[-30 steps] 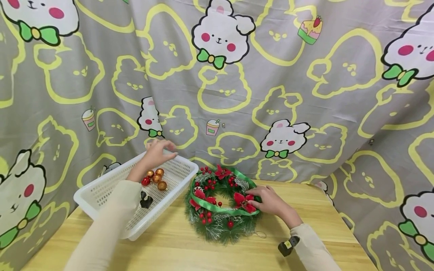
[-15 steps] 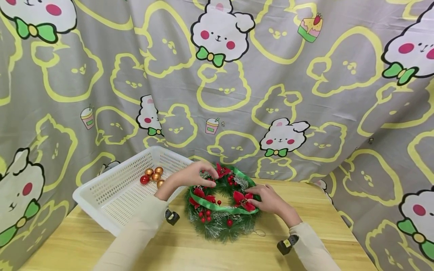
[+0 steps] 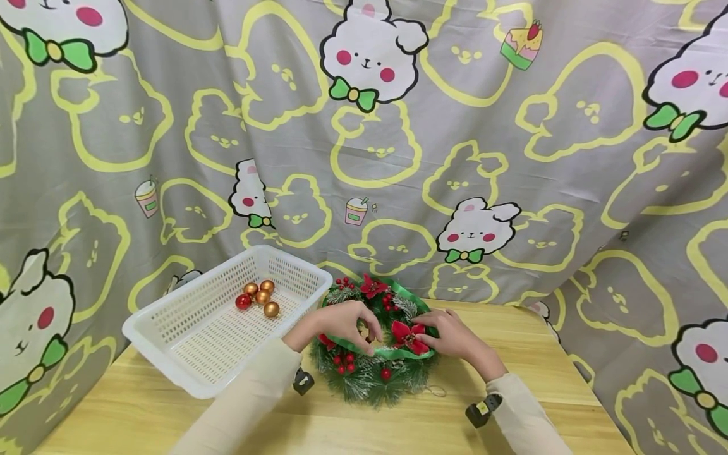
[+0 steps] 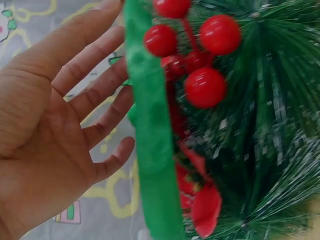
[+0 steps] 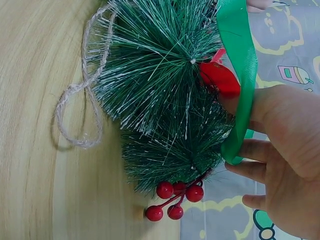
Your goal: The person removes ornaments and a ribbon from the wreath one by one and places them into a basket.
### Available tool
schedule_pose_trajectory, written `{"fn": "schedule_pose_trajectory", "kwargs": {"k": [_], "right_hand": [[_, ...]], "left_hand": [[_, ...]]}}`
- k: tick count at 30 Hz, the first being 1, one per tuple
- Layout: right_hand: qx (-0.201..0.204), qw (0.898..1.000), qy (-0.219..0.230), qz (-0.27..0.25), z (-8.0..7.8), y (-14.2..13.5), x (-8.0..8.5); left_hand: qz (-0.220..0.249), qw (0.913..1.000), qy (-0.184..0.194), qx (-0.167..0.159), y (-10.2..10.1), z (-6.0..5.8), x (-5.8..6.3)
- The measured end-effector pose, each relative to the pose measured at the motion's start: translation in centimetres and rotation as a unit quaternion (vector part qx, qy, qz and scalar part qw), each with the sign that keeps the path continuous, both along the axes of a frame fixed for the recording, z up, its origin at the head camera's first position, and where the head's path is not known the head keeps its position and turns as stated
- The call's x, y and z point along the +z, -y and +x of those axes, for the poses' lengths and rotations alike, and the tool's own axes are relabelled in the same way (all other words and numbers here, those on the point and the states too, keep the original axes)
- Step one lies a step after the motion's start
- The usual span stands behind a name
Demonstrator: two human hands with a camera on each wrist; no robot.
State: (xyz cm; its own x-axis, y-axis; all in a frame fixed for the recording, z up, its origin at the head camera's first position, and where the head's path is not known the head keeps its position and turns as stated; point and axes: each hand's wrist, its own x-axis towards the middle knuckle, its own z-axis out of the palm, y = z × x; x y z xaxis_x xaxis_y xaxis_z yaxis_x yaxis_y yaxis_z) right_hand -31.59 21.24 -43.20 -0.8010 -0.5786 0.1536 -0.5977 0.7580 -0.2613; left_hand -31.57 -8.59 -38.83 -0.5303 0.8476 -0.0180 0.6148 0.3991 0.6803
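Note:
A green Christmas wreath (image 3: 375, 382) with frosted needles, red poinsettias and red berries (image 4: 205, 87) lies on the table. A green ribbon (image 4: 150, 135) runs across its upper face. My left hand (image 3: 347, 323) is over the wreath's left side, fingers bent toward its central hole. In the left wrist view the palm is bare and the fingers are spread behind the ribbon. My right hand (image 3: 452, 335) holds the wreath's right side, its thumb at a red poinsettia (image 3: 409, 338) and its fingers by the ribbon; the fingertips are partly hidden among the needles.
A white perforated basket (image 3: 170, 322) stands to the left, holding several gold balls (image 3: 271, 309) and a red one (image 3: 242, 301). A twine loop (image 5: 80, 115) trails from the wreath onto the wooden table (image 3: 318, 426). A patterned curtain (image 3: 398, 158) hangs behind.
My left hand has moved right, from above the basket to the wreath, then down and nearer its hole. My right hand has stayed at the wreath's right side. The balls remain in the basket.

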Motion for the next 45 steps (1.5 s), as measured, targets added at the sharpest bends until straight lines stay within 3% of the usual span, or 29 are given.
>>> {"fn": "schedule_pose_trajectory", "kwargs": {"k": [6, 24, 29, 38, 45], "right_hand": [[0.0, 1.0, -0.004, -0.001, 0.0, 0.0, -0.1], [-0.001, 1.0, -0.007, -0.002, 0.1, 0.1, 0.0], [-0.001, 1.0, -0.009, 0.0, 0.1, 0.1, 0.0], [0.0, 1.0, -0.02, 0.005, 0.0, 0.1, -0.1], [0.004, 1.0, -0.023, 0.005, -0.2, 0.1, -0.2]], "left_hand": [[-0.021, 0.9996, 0.015, 0.007, -0.6, 0.2, -0.7], [-0.033, 0.9984, -0.028, 0.037, -0.8, 0.3, -0.4], [-0.018, 0.9986, -0.032, 0.037, -0.8, 0.2, 0.4], [0.014, 0.9973, -0.065, 0.032, -0.4, 0.0, 2.9], [0.074, 0.9925, -0.075, 0.061, -0.1, -0.3, 4.9]]}}
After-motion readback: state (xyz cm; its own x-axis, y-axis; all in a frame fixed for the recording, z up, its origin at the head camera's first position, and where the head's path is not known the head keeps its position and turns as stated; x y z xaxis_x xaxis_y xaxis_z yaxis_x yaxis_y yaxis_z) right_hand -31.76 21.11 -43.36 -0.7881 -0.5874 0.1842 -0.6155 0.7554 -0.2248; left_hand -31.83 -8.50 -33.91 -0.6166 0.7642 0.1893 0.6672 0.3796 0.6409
